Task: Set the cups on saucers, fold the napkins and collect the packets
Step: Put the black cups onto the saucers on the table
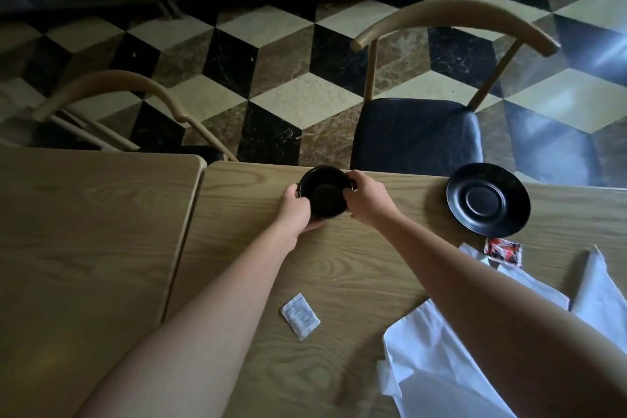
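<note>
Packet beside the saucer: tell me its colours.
Red with black and white markings, seen in the head view: the packet lies just below the black saucer.

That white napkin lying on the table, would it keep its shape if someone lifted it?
Probably not: the white napkin lies rumpled, so it likely droops. It looks thin, likely light and easily slid across the smooth table.

A black cup (pixel 325 192) and black saucer (pixel 488 199) sit on the pale wood-grain table (pixel 339 282), with white napkins (pixel 441 366) lower right, a red packet (pixel 502 249), a white packet (pixel 300 316), and a cube-patterned cream, brown and black floor (pixel 271 78) above.
</note>
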Motion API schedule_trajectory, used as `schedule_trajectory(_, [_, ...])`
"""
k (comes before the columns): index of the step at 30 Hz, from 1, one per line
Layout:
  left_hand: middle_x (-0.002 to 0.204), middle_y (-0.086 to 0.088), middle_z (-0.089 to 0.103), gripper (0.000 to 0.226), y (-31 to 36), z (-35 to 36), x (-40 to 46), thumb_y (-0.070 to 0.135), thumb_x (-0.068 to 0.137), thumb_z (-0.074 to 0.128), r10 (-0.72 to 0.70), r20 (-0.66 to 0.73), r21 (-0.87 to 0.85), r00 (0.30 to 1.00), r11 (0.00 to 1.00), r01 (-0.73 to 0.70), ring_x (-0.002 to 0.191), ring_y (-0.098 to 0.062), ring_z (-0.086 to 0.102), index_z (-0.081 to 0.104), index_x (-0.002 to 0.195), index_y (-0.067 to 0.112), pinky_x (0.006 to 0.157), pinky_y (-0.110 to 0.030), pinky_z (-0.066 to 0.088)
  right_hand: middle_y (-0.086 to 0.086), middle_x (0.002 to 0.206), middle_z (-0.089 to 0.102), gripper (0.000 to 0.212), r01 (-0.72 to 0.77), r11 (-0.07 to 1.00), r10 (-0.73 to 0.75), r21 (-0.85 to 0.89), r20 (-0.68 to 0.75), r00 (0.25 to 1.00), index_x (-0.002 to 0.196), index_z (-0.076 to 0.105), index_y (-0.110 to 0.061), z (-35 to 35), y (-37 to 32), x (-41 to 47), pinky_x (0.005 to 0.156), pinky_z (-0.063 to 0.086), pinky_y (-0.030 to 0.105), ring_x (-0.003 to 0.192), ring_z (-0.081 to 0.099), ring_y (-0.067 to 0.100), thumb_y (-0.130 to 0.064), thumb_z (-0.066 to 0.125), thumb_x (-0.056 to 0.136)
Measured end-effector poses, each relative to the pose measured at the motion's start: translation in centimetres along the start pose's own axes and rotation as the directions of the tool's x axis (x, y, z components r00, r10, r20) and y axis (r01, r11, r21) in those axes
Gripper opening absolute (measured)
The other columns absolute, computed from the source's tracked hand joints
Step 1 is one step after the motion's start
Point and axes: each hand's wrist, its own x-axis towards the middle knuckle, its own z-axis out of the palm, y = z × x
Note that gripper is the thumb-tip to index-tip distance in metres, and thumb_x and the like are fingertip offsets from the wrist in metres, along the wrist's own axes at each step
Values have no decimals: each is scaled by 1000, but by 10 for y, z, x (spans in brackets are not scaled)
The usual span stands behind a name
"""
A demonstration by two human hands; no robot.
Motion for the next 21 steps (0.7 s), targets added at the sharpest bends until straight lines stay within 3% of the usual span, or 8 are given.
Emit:
schedule_trajectory(4, [125,6,43,53,-3,24,-24,11,97,41,147,28,157,989,976,-150,108,-27,60,37,148,25,70,-40,64,6,96,73,37,14,999,-11,39,-90,996,121,62,-27,-30,23,-29,72,62,49,82,71,30,-23,49,87])
schedule_trajectory(7, [121,8,48,50,-6,53,-41,12,96,46,250,118,284,961,919,-274,84,-6,56,42,144,26,47,-10,51,7,94,74,32,8,994,8,105,-154,988,119,64,-25,-60,54,-47,75,61,50,80,73,27,-21,54,89])
schedule_trajectory(8, [122,8,52,48,-7,64,-47,12,96,46,272,161,315,949,897,-310,83,-3,54,45,141,27,48,-7,48,7,92,75,31,5,993,16,118,-175,984,119,65,-25,-71,67,-54,74,62,50,78,73,26,-19,56,90])
schedule_trajectory(11, [117,8,56,46,-12,105,-61,11,94,45,311,272,392,911,829,-400,93,-8,53,50,137,27,66,-15,45,2,80,75,30,-35,981,78,189,-223,972,117,67,-24,-102,105,-74,62,64,36,67,74,16,-14,56,91])
schedule_trajectory(13, [117,1,60,43,-11,131,-68,7,94,44,285,344,374,894,832,-409,85,-9,58,54,132,24,57,-14,51,2,76,75,31,-70,969,126,236,-233,964,117,68,-24,-123,125,-84,57,61,29,63,74,14,-10,54,93])
schedule_trajectory(14, [118,-3,62,42,-10,144,-70,6,93,43,262,385,367,885,836,-408,84,-12,61,56,129,23,56,-18,56,4,76,75,31,-84,966,145,245,-242,959,115,69,-24,-133,134,-87,57,61,30,62,74,16,-9,52,93])
schedule_trajectory(17, [117,-6,65,43,-3,182,-71,9,93,41,218,458,417,862,803,-425,93,-27,68,56,131,24,76,-39,62,9,71,71,31,-124,946,207,300,-263,942,102,69,-31,-159,153,-88,55,61,34,54,69,23,-9,49,95])
schedule_trajectory(21, [118,-10,61,38,7,227,-62,5,93,41,158,484,406,861,830,-381,93,-36,70,58,122,21,72,-46,63,18,88,74,29,-134,959,212,249,-323,922,110,69,-18,-186,172,-75,66,64,38,69,76,23,-7,48,93])
